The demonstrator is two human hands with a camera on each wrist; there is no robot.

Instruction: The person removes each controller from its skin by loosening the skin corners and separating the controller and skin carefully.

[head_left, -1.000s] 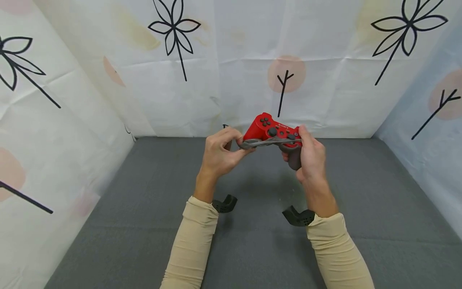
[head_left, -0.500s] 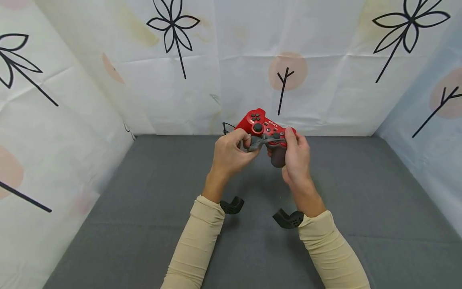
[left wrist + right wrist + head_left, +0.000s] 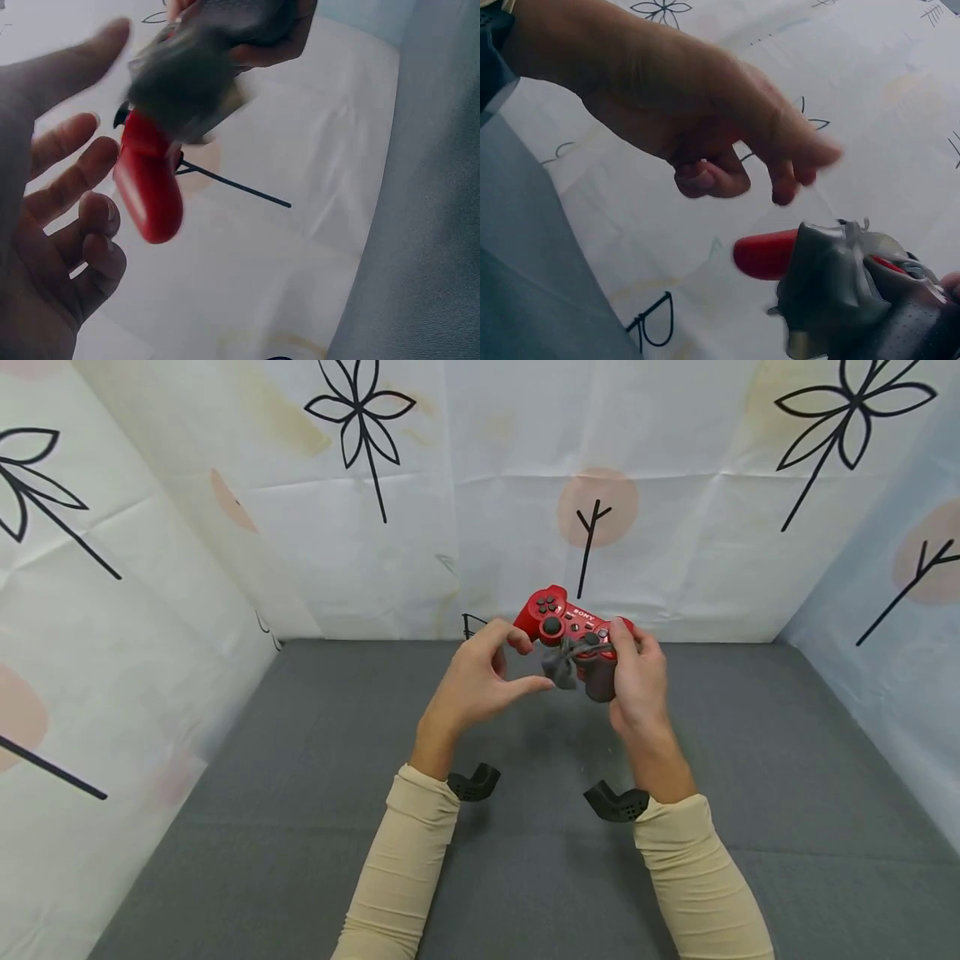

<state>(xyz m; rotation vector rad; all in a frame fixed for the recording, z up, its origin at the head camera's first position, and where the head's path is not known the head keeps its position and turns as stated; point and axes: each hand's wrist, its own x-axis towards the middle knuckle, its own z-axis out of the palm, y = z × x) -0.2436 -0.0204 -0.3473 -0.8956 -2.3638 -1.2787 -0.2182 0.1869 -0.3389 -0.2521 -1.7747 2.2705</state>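
Observation:
A red game controller [image 3: 573, 620] with dark grips is held up near the back wall. My right hand [image 3: 642, 687] grips its right end, thumb along the top. Grey cable runs across its front and gathers in a bundle [image 3: 559, 668] by the left grip, blurred in the left wrist view. My left hand [image 3: 480, 683] is beside it, thumb and fingers apart, with nothing between them; the thumb tip is right by the bundle. In the left wrist view the red left grip [image 3: 151, 191] points down past the spread fingers. The right wrist view shows the bundle [image 3: 829, 277] close up.
A dark grey cloth surface [image 3: 525, 860] lies beneath both arms. White patterned sheets [image 3: 495, 527] stand at the back and sides. Each wrist carries a black camera mount [image 3: 476, 782].
My left hand pinched the cable at the controller's left end before; its fingers have since opened and come away. The controller moved left, then back right in my right hand, and the cable now hangs looser.

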